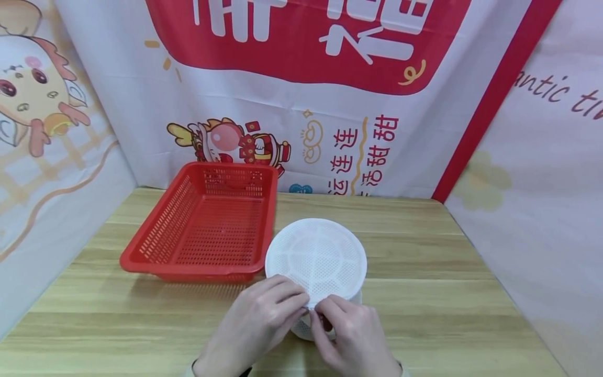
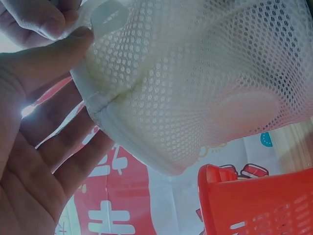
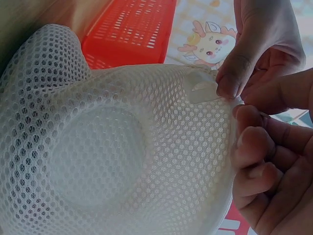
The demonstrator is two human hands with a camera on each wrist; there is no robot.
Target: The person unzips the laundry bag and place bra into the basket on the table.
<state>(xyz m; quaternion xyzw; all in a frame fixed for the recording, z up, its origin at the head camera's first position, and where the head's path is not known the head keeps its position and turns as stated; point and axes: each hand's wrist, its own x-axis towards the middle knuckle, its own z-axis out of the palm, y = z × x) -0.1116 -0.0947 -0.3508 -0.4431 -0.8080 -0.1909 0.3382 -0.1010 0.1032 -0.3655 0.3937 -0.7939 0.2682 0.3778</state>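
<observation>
A round white mesh laundry bag (image 1: 316,254) stands on the table, its flat circular top facing up and its side wall partly behind my hands. At the near edge of that top, my left hand (image 1: 261,319) pinches the rim between thumb and fingers. Close beside it, my right hand (image 1: 350,332) pinches the same rim, the fingertips of both hands nearly meeting. In the right wrist view, a small pale tab (image 3: 201,88) lies on the mesh near the left thumb. A paler round patch (image 3: 98,154) shows through the mesh. Exactly what sits between the fingertips is hidden.
A red plastic basket (image 1: 269,230) with slotted walls stands behind and left of the bag, close to it. Wood-grain tabletop (image 1: 424,283) extends to the right. Printed cloth (image 1: 292,94) hangs along the back, with more cloth on both sides.
</observation>
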